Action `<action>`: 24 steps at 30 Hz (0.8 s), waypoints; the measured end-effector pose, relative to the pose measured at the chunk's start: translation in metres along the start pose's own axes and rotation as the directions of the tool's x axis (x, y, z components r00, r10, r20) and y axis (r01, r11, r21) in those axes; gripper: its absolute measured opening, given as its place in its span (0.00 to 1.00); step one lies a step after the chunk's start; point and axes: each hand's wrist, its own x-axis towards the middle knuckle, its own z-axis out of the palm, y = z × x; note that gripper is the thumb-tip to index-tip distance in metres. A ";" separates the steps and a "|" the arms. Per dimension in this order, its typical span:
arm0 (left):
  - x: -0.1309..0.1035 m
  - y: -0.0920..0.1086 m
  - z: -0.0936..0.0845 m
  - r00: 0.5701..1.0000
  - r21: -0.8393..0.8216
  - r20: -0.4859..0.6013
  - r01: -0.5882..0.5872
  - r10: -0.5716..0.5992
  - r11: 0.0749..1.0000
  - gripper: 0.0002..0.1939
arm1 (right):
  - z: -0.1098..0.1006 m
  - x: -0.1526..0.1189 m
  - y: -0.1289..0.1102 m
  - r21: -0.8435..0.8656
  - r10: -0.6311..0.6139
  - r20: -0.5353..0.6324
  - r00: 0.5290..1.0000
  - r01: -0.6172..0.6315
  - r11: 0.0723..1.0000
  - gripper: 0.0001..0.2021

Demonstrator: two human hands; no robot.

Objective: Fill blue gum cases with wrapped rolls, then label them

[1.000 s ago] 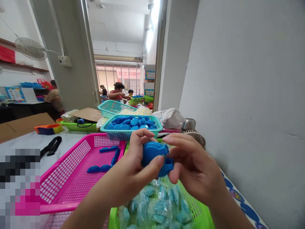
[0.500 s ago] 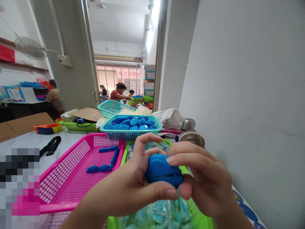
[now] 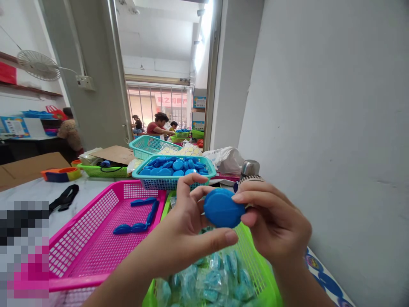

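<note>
A round blue plastic case point(image 3: 224, 208) is held up over the green basket point(image 3: 270, 273), its broad face towards me. My right hand point(image 3: 273, 217) pinches the case's right edge between thumb and fingers. Around its left side is my left hand point(image 3: 194, 221), fingers spread and partly hidden behind the case. The left thumb stretches below the case, apart from it. Beneath both hands, the green basket holds many small turquoise pieces in clear bags point(image 3: 212, 281). A teal basket point(image 3: 174, 183) beyond is heaped with similar blue round cases point(image 3: 178, 165).
At left stands a pink basket point(image 3: 86, 256) with jointed-looking blue plastic pieces point(image 3: 136, 228) inside. A small fan and a metal-topped container point(image 3: 251, 167) are near the wall point(image 3: 319, 128). A black strap point(image 3: 65, 196) lies on the table. Several people sit farther back.
The blue case has turned from a tilted view of its edge to show its broad face, and has risen slightly. My left thumb has come off it.
</note>
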 end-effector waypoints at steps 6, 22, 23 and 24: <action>0.007 0.001 0.011 0.975 -0.246 -0.220 -0.044 -0.012 0.968 0.29 | 0.004 -0.005 0.005 0.011 -0.026 -0.163 0.986 0.028 1.000 0.08; 0.008 -0.003 0.015 0.897 -0.190 -0.420 -0.235 0.138 0.953 0.25 | 0.013 -0.011 -0.003 -0.072 -0.141 -0.116 0.983 0.134 0.988 0.15; 0.007 -0.003 0.014 0.901 -0.184 -0.407 -0.242 0.151 0.953 0.26 | 0.013 -0.012 -0.002 -0.061 -0.144 -0.130 0.981 0.137 0.989 0.15; 0.006 -0.003 0.014 0.905 -0.172 -0.390 -0.256 0.173 0.951 0.27 | 0.012 -0.012 0.000 -0.045 -0.150 -0.149 0.978 0.145 0.988 0.15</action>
